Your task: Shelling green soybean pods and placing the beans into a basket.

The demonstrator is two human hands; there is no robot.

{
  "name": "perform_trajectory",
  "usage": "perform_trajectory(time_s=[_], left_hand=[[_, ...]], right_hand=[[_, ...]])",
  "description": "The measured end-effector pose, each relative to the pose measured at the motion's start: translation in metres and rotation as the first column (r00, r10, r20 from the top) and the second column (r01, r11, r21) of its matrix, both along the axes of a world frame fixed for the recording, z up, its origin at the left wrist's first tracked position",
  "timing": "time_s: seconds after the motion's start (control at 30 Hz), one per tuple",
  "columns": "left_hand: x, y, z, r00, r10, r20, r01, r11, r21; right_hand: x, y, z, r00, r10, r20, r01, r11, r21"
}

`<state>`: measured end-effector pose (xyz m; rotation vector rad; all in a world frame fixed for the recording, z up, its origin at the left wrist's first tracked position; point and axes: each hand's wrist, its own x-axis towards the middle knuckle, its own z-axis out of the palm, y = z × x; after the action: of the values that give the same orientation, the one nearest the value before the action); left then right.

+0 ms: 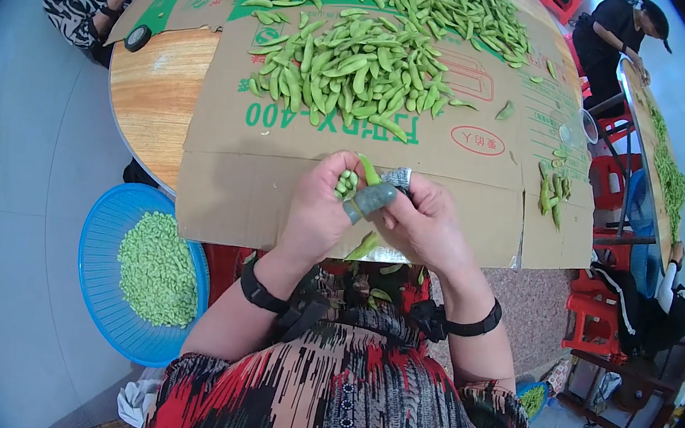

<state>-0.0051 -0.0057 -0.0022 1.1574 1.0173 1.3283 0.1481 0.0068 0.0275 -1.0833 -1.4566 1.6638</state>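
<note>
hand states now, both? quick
Left hand: closed on shelled green beans.
Right hand: closed on a green pod, covered thumb pressing it.

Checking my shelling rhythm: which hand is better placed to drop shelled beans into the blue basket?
Left hand: it cups the beans, and the blue basket sits on that side.

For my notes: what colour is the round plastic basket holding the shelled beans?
Blue; the round plastic basket shows best in the head view, lower left.
</note>
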Motion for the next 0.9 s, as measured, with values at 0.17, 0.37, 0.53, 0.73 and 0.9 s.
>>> perform_trajectory(time_s=[0.17, 0.37, 0.53, 0.73, 0.9], left_hand=[[-0.003, -0.003, 0.007, 0.952, 0.017, 0.305, 0.017, 0.994, -0.109], [-0.01, -0.002, 0.013, 0.869, 0.028, 0.494, 0.069, 0.982, -0.177], [-0.009, -0.006, 0.0, 0.942, -0.118, 0.314, 0.204, 0.944, -0.258], [-0.005, -0.013, 0.017, 0.854, 0.094, -0.511, 0.078, 0.949, 0.305], [-0.005, -0.013, 0.024, 0.82, 0.203, -0.535, 0.047, 0.908, 0.417]], right_hand=[[0.0, 0.008, 0.01, 0.947, -0.061, -0.314, -0.061, 0.93, -0.364], [0.002, 0.054, 0.014, 0.729, -0.311, 0.609, -0.055, 0.861, 0.506], [-0.006, 0.059, 0.016, 0.46, -0.357, 0.813, -0.265, 0.819, 0.509], [0.011, 0.038, 0.005, 0.863, -0.089, 0.497, -0.021, 0.977, 0.213], [0.011, 0.012, 0.033, 0.995, 0.053, 0.083, -0.037, 0.98, -0.194]])
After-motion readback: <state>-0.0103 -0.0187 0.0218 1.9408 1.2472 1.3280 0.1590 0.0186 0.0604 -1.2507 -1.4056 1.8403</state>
